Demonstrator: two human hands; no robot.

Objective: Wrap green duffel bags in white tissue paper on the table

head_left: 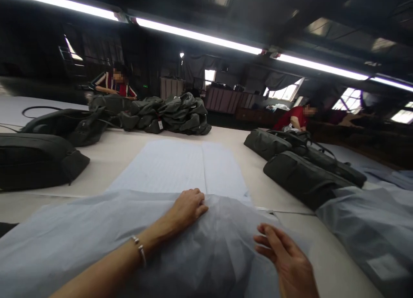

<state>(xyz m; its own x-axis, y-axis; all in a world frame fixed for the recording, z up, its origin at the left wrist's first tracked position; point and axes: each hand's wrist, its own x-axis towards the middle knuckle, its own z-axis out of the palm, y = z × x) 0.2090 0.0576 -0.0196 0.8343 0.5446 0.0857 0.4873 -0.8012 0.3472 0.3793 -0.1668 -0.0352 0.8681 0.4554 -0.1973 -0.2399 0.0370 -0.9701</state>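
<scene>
A thin translucent plastic bag is spread across the near part of the table, with something dark showing through it in front of me. My left hand, a bracelet on its wrist, is closed on the bag near its far edge. To the right, my right hand hovers over the bag's right side, its fingers loosely bent and slightly apart; I see nothing between them. Beyond the left hand, pale thin sheets lie flat on the table.
Dark bags stand at the left and right, with a crumpled dark pile at the back. A plastic-wrapped bundle lies near right. Co-workers work behind at the left and right. Tube lights hang above.
</scene>
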